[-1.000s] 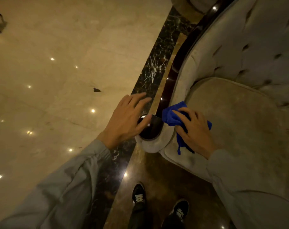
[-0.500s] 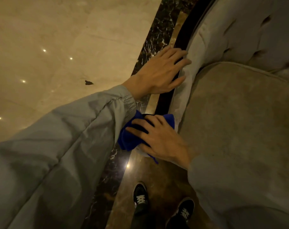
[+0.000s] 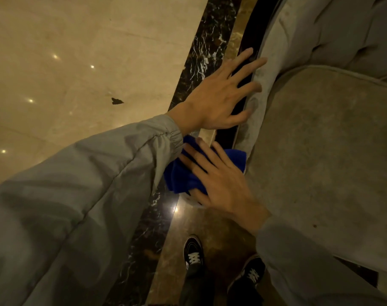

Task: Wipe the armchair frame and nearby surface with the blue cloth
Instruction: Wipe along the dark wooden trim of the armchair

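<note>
Cloth (image 3: pixel 183 177) pressed flat under open right hand (image 3: pixel 219 184) on armchair frame (image 3: pixel 243 85); left hand (image 3: pixel 217 102) open, holding nothing. Risk: bunching under sleeve (image 3: pixel 122 164), missing spots.

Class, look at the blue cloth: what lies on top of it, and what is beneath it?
The right hand lies flat on the blue cloth, fingers spread, pressing it. The left sleeve overlaps the cloth's left edge. Whatever the cloth presses on is covered.
</note>
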